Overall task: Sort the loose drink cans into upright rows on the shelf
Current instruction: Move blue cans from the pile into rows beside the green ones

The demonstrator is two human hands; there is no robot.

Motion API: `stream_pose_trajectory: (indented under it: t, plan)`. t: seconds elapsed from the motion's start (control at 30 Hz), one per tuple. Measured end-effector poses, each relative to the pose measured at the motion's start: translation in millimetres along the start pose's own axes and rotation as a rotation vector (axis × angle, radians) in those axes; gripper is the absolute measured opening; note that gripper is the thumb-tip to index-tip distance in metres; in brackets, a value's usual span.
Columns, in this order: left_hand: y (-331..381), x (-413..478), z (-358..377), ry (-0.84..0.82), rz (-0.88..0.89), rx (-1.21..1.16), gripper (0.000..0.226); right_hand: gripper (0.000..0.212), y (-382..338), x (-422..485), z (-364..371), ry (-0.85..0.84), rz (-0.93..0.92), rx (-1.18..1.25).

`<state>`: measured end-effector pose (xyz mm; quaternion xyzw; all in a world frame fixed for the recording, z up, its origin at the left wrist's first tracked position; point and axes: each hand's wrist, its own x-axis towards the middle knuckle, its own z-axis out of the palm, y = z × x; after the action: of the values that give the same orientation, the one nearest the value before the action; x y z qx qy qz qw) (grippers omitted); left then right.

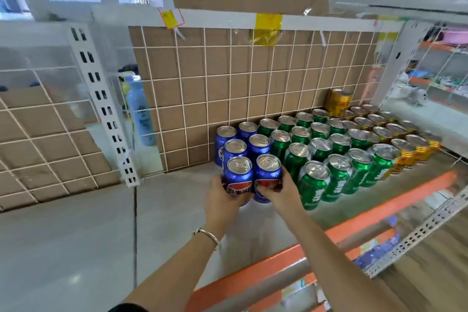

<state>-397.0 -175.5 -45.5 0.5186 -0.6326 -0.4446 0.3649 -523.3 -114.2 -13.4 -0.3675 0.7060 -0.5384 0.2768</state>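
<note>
My left hand [222,200] curls round the left blue can [239,175] — my right hand [283,192] curls round the right blue can [268,172]. Both stand upright on the shelf [164,210], touching, just beside the green cans [314,182].

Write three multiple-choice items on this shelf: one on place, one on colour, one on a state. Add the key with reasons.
1. Against the green cans, the blue cans stand:
A. right
B. left
C. on top

2. The cans at the block's far right are:
A. red
B. white
C. yellow

3. The left hand and right hand:
A. each grip a blue can
B. hang empty
C. share one green can

Key: 1 B, blue fills the left end; 2 C, yellow cans end the rows; 3 A, fingers curl round the two front blue cans.
</note>
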Motion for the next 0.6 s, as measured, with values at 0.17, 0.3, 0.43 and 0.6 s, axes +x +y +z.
stream_pose_trajectory:
  t: [0.17,0.3,0.43,0.6]
  plan:
    - [-6,-3,18,0.134,0.010,0.010,0.065,0.088,23,21,8,0.012,-0.122,-0.086]
    - [-3,-9,30,0.217,-0.024,-0.012,0.061,0.083,15,6,8,0.097,-0.030,-0.176]
    - [3,-13,41,0.255,-0.042,-0.018,0.061,0.078,29,-5,5,0.076,-0.056,-0.214]
    - [16,-14,58,0.270,-0.029,0.017,0.069,0.083,32,-6,-6,-0.017,-0.063,-0.206]
